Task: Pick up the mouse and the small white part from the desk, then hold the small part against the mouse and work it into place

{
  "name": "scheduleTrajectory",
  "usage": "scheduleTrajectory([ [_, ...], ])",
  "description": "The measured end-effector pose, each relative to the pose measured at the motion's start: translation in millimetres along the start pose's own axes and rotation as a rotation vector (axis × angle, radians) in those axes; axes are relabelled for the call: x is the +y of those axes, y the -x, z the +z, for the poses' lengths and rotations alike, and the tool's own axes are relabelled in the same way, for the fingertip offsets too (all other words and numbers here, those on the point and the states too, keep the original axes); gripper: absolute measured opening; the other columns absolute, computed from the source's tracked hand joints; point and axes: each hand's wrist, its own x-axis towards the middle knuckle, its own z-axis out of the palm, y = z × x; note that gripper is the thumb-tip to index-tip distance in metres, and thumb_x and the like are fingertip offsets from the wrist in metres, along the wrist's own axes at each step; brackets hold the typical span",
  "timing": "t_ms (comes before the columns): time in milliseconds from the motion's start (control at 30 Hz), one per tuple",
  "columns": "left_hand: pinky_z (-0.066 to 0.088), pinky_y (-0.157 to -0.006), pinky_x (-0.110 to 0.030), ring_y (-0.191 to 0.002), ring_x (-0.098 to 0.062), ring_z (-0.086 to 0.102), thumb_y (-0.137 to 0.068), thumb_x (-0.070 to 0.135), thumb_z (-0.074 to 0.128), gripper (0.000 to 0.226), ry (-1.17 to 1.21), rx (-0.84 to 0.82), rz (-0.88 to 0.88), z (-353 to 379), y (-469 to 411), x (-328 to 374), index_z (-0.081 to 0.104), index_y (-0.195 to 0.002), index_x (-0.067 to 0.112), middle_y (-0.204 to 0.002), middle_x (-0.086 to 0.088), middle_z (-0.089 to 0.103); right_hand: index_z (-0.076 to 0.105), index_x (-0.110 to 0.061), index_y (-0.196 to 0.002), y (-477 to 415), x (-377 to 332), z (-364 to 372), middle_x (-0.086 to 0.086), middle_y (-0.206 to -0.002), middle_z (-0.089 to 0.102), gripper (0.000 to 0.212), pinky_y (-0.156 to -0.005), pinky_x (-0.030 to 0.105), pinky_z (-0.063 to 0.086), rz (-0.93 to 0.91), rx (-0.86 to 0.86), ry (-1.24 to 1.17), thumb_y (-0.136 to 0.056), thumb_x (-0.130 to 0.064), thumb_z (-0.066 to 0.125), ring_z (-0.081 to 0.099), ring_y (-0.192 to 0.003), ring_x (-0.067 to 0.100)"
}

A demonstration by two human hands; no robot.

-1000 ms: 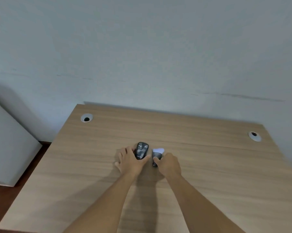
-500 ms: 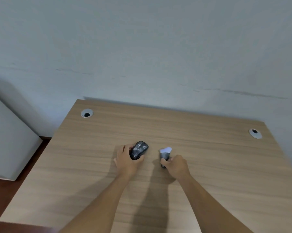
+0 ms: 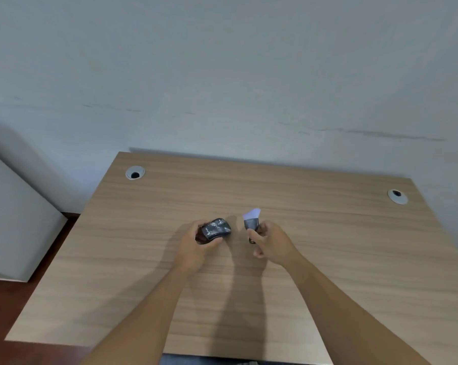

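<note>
Around the middle of the light wood-grain desk [image 3: 328, 259], a bit nearer the far edge than the near one, both hands are busy. The left hand [image 3: 196, 248] has a dark, rounded computer mouse with a pale marbled pattern on its shell [image 3: 217, 229]. The fingers [image 3: 199, 229] curl round the mouse's left side and the thumb comes in under its near edge, so the mouse sits cradled in the hand with its patterned top facing up and its right end poking out past the fingertips. Can't tell if it's resting on the surface or lifted just off it, though there's a shadow right beside it.

The right hand [image 3: 272, 245] pinches a small brush with a dark grey body and a pale lavender-white bristle tip [image 3: 251, 219]. Thumb and forefinger close on the lower part of the dark body, and the rest of the fingers are tucked in toward the palm. The brush points away toward the far edge, tip up and clear of the fingers, with a small dark end showing below the thumb. Mouse and brush are near each other but not touching, with a strip of bare desk between them.

Over by the far left corner sits a round grey cable grommet [image 3: 135, 172], and another one [image 3: 397, 196] by the far right corner. A pale grey-blue wall [image 3: 222, 75] runs behind the far edge, and a white cabinet [image 3: 14, 227] stands off the left edge on reddish-brown floor [image 3: 1, 306].
</note>
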Motion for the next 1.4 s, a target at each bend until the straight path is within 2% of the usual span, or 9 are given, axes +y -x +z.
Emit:
scheduleTrajectory([
  [133,0.057,-0.099,-0.023,-0.116,-0.011,0.077,-0.082,0.012,0.100,0.067,0.010,-0.034,0.009,-1.7,-4.0,-1.2,0.069,-0.141,0.019,-0.130,0.002,0.081,0.062,-0.003,-0.100,-5.2,-11.1,-3.0,0.011,-0.094,0.080,0.027,-0.047,0.024,0.052,-0.083,0.049,0.010,-0.100,-0.028,0.072,0.063,-0.044,0.018],
  [333,0.057,-0.098,-0.018,-0.109,0.004,0.077,-0.082,0.005,0.098,0.062,0.037,-0.071,0.004,-3.5,-9.1,-2.8,0.071,-0.130,0.033,-0.127,0.012,0.082,0.066,-0.019,-0.092,-9.8,-18.8,3.4,-0.002,-0.089,0.073,0.017,-0.055,0.016,0.045,-0.194,0.176,0.088,-0.095,-0.031,0.077,0.059,-0.064,0.011],
  [433,0.060,-0.106,-0.033,-0.115,-0.008,0.078,-0.082,0.005,0.098,0.064,0.058,-0.087,-0.014,-5.6,-12.8,-4.5,0.071,-0.137,0.023,-0.130,0.001,0.082,0.068,-0.021,-0.091,-9.2,-18.1,13.3,-0.010,-0.085,0.070,0.014,-0.067,0.020,0.044,-0.223,0.135,0.190,-0.094,-0.033,0.075,0.062,-0.076,0.008],
  [567,0.059,-0.109,-0.039,-0.124,-0.024,0.078,-0.080,0.014,0.101,0.072,0.075,-0.116,-0.027,-11.5,-15.0,-7.9,0.069,-0.144,0.021,-0.132,-0.001,0.083,0.069,-0.019,-0.094,-12.0,-13.5,16.1,-0.009,-0.084,0.068,0.015,-0.065,0.023,0.042,-0.147,0.182,0.224,-0.094,-0.034,0.071,0.061,-0.078,0.012],
  [700,0.057,-0.110,-0.038,-0.123,-0.022,0.077,-0.075,0.020,0.102,0.075,0.095,-0.151,-0.027,-13.5,-14.8,-5.7,0.071,-0.143,0.021,-0.133,-0.001,0.083,0.062,-0.019,-0.086,-15.5,-14.6,6.7,-0.010,-0.078,0.062,0.018,-0.058,0.021,0.037,-0.078,0.245,0.258,-0.094,-0.034,0.067,0.059,-0.077,0.018],
  [833,0.056,-0.100,-0.025,-0.108,-0.003,0.077,-0.080,0.003,0.098,0.063,0.102,-0.159,-0.038,-9.8,-13.7,-3.9,0.074,-0.131,0.030,-0.120,0.007,0.085,0.070,-0.013,-0.092,-15.3,-31.3,5.4,-0.006,-0.084,0.069,0.022,-0.070,0.030,0.040,-0.162,0.284,0.222,-0.096,-0.035,0.071,0.062,-0.083,0.019],
  [1067,0.058,-0.104,-0.025,-0.117,-0.008,0.076,-0.082,0.007,0.098,0.065,0.085,-0.195,-0.021,-14.1,-12.4,-1.0,0.072,-0.138,0.025,-0.130,0.007,0.081,0.066,-0.016,-0.089,-15.6,-34.6,24.6,-0.009,-0.079,0.064,0.024,-0.059,0.023,0.039,-0.158,0.217,0.286,-0.095,-0.039,0.068,0.059,-0.075,0.016],
  [1267,0.056,-0.099,-0.022,-0.110,-0.005,0.076,-0.083,0.003,0.097,0.065,0.101,-0.208,-0.029,-13.8,-11.2,0.9,0.071,-0.141,0.020,-0.130,0.000,0.082,0.064,-0.011,-0.085,-15.1,-31.4,12.4,0.002,-0.080,0.069,0.027,-0.062,0.036,0.046,-0.072,0.304,0.249,-0.095,-0.037,0.066,0.062,-0.078,0.028],
  [1400,0.057,-0.108,-0.027,-0.125,-0.012,0.076,-0.081,0.008,0.099,0.069,0.121,-0.197,-0.030,-13.0,-11.3,1.6,0.071,-0.143,0.022,-0.139,0.001,0.080,0.065,-0.011,-0.089,-7.3,-42.6,11.2,-0.007,-0.081,0.064,0.026,-0.059,0.018,0.038,-0.149,0.252,0.198,-0.094,-0.036,0.071,0.056,-0.073,0.013],
])
